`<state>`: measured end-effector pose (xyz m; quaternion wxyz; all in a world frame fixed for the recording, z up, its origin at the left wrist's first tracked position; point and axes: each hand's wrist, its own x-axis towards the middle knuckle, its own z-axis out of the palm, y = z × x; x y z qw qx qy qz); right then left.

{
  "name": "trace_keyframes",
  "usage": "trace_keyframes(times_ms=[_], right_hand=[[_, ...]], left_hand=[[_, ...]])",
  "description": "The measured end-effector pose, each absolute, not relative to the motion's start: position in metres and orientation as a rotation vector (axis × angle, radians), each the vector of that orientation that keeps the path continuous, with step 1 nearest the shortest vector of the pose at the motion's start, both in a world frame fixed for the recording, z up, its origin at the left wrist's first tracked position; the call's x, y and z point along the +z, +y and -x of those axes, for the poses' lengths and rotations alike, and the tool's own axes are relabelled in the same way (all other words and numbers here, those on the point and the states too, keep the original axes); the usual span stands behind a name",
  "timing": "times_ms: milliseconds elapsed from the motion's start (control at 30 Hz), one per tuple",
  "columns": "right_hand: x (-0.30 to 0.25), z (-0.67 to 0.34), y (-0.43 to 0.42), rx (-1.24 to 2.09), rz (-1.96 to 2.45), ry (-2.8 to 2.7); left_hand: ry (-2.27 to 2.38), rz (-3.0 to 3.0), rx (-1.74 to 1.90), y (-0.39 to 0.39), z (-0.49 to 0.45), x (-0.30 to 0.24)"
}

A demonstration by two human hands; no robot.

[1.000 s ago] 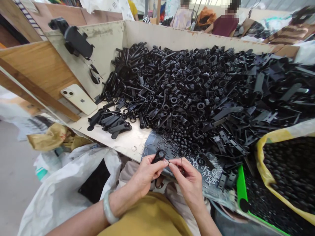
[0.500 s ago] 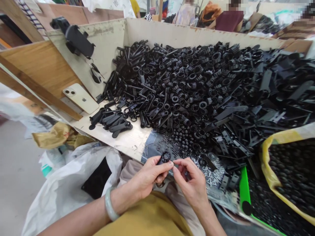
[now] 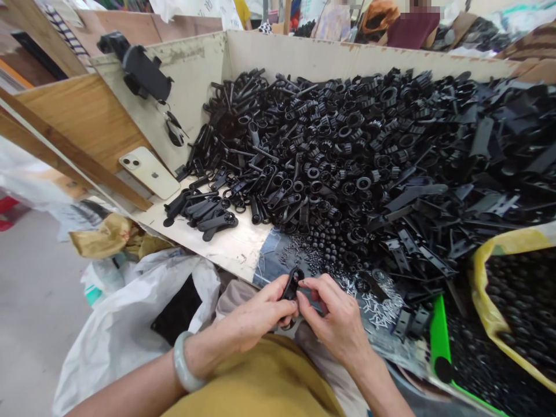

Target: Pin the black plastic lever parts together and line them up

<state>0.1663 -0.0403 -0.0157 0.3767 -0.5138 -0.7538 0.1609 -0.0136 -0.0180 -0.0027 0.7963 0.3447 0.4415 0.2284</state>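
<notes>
A black plastic part with a ring-shaped end (image 3: pixel 295 277) is in my left hand (image 3: pixel 266 307), its fingers wrapped round the lower part. My right hand (image 3: pixel 332 310) pinches at the part's right side, fingertips touching it; whether a small piece sits between them is hidden. Just beyond the hands, tiny dark pieces (image 3: pixel 295 250) and black balls (image 3: pixel 332 250) lie on the bench. Silver screws or pins (image 3: pixel 382 307) are spread to the right of my right hand. Several finished-looking black handles (image 3: pixel 212 214) lie in a cluster at the left.
A large heap of black plastic parts (image 3: pixel 330 145) fills the walled bench. A white phone (image 3: pixel 150 171) leans at the left, below a black holder (image 3: pixel 145 72). At the right are a green strip (image 3: pixel 439 336) and a yellow-rimmed sack (image 3: pixel 482 289) of black balls. A white sack (image 3: pixel 99 353) stands lower left.
My left hand has tilted the black part, so its ring now shows more edge-on. My right fingertips have come in against it. The whole view has shifted slightly.
</notes>
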Motion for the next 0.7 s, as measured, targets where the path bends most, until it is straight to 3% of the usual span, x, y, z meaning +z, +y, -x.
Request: trace_keyframes(times_ms=[400, 700], right_hand=[[-0.006, -0.161, -0.047, 0.714, 1.495, -1.746], [-0.010, -0.153, -0.058, 0.407, 1.449, -1.914]], left_hand=[[0.991, -1.092, 0.418, -0.009, 0.011, 0.006], [0.933, -1.156, 0.477, -0.009, 0.016, -0.014]])
